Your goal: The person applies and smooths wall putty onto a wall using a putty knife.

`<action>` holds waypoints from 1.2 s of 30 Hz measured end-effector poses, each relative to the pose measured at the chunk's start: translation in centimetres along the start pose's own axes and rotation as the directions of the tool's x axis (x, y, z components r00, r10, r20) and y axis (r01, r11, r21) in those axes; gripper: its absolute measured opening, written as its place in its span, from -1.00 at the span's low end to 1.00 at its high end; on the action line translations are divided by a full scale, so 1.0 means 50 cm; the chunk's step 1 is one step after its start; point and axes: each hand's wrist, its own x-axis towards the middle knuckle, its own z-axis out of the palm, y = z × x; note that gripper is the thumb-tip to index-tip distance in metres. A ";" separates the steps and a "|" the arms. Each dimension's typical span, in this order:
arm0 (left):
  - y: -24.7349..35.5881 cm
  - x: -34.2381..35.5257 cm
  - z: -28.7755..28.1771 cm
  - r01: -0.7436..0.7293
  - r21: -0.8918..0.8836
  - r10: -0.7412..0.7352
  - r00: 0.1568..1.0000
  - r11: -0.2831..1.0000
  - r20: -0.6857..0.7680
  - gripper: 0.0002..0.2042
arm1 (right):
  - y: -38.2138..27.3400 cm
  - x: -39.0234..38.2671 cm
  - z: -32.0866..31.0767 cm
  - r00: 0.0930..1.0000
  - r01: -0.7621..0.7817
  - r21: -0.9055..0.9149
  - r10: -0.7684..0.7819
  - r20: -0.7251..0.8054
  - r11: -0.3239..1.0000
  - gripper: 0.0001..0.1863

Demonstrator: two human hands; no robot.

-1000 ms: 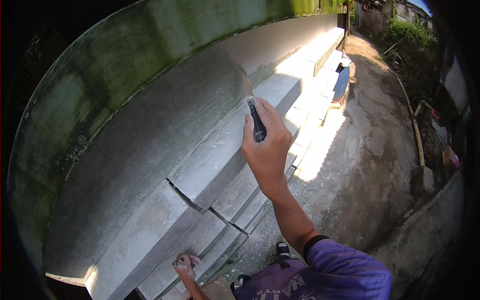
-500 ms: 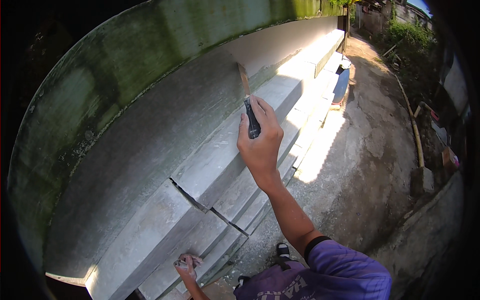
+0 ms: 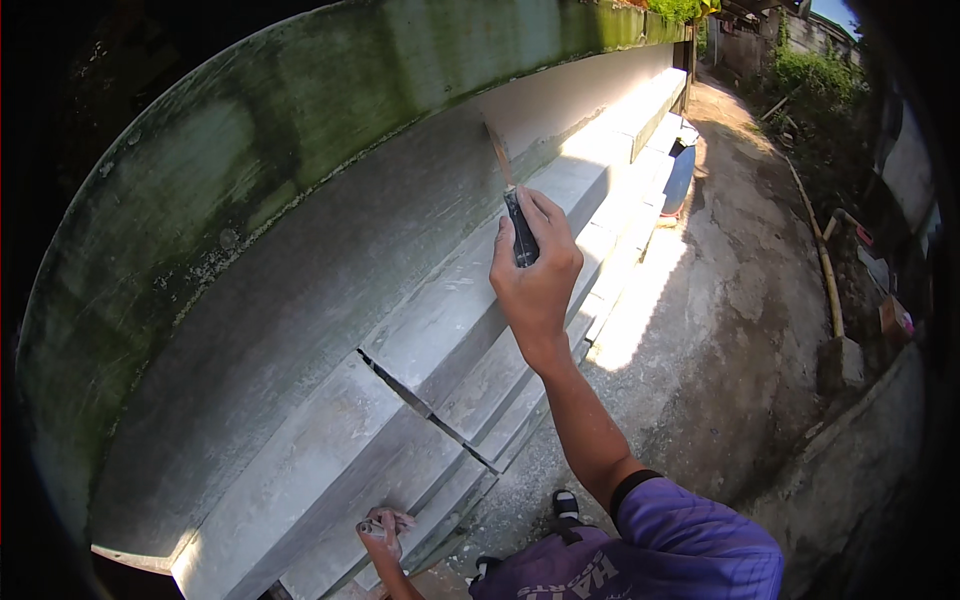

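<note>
My right hand (image 3: 535, 275) is raised in front of me and gripped around the dark handle of a narrow-bladed tool (image 3: 520, 232). Its thin blade points up and its tip meets the grey plastered wall (image 3: 300, 300) just above the top concrete ledge (image 3: 450, 310). My left hand (image 3: 383, 527) is low at the frame's bottom edge, beside the lowest ledge. Its fingers are curled around a small grey object that is too small to identify.
The wall's upper band is mossy green (image 3: 330, 90). Stepped concrete ledges run along its foot, with a dark crack (image 3: 395, 385) across them. A blue barrel (image 3: 680, 175) stands further along. To the right are concrete paving (image 3: 740, 330), a long pole (image 3: 825, 265) and greenery.
My right hand has shifted only slightly, and the blade tip sits a little higher on the wall. The left hand has stayed in place.
</note>
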 end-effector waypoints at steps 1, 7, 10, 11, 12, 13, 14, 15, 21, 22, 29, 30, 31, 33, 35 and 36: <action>0.001 0.000 -0.003 0.002 -0.002 -0.002 1.000 1.000 0.002 -0.71 | -0.001 0.004 0.003 1.000 -0.015 -0.001 0.015 -0.009 1.000 -0.61; 0.000 -0.009 -0.011 0.063 -0.006 -0.063 0.998 0.998 0.004 -0.69 | -0.014 -0.015 0.005 1.000 -0.008 -0.022 0.008 -0.005 1.000 -0.60; -0.001 -0.001 -0.002 0.043 -0.001 -0.043 0.999 0.999 0.029 -0.69 | -0.006 -0.005 0.007 0.999 -0.006 -0.034 0.005 -0.037 0.999 -0.61; -0.004 0.002 -0.002 0.038 0.013 -0.038 0.999 0.999 0.036 -0.69 | -0.005 -0.005 0.005 0.999 0.002 -0.043 -0.003 -0.037 0.999 -0.61; -0.003 0.005 -0.005 0.032 0.029 -0.033 0.999 0.999 0.038 -0.69 | -0.007 -0.011 0.003 0.999 0.003 -0.040 -0.005 -0.037 0.999 -0.61; -0.002 0.005 -0.005 0.029 0.027 -0.030 0.999 0.999 0.037 -0.69 | -0.008 -0.022 -0.009 1.000 0.006 -0.030 -0.007 -0.029 1.000 -0.59; -0.001 0.003 -0.001 0.030 0.020 -0.031 0.998 0.999 0.046 -0.70 | -0.010 -0.036 -0.024 1.000 0.010 -0.023 -0.011 -0.022 1.000 -0.56; 0.002 0.001 -0.003 0.030 0.015 -0.031 0.998 0.999 0.047 -0.71 | -0.017 -0.057 -0.038 0.997 0.073 -0.064 -0.075 -0.035 0.995 -0.52; -0.007 -0.012 -0.020 0.029 -0.003 -0.029 0.999 1.000 -0.019 -0.72 | -0.013 -0.316 -0.161 0.982 -0.188 0.109 0.185 0.038 0.976 -0.50; -0.013 -0.001 -0.001 0.040 -0.018 -0.040 0.999 0.999 0.006 -0.72 | 0.002 -0.355 -0.197 0.956 -0.293 0.143 0.290 0.040 0.945 -0.53; 0.091 -0.007 0.123 -0.263 0.116 0.264 0.964 0.958 0.006 -0.94 | 0.074 -0.508 -0.347 0.834 -0.509 -0.017 0.498 0.237 0.860 -0.65; 0.137 -0.002 0.162 -0.440 0.265 0.458 0.889 0.858 -0.009 -0.95 | 0.083 -0.506 -0.358 0.884 -0.353 -0.130 0.376 0.278 0.927 -0.68; 0.160 -0.002 0.192 -0.579 0.407 0.631 0.776 0.706 0.010 -0.91 | 0.090 -0.500 -0.364 0.881 -0.352 -0.127 0.374 0.291 0.927 -0.68; 0.172 -0.005 0.220 -0.525 0.355 0.568 0.823 0.774 -0.021 -0.83 | 0.106 -0.484 -0.379 0.910 -0.270 -0.097 0.287 0.299 0.958 -0.64; 0.230 0.019 0.246 -0.666 0.411 0.667 0.726 0.623 0.167 -0.76 | 0.130 -0.475 -0.392 0.866 -0.382 -0.088 0.390 0.315 0.920 -0.64; 0.251 0.033 0.262 -0.691 0.379 0.669 0.712 0.615 0.213 -0.66 | 0.143 -0.468 -0.395 0.812 -0.492 -0.078 0.490 0.317 0.867 -0.64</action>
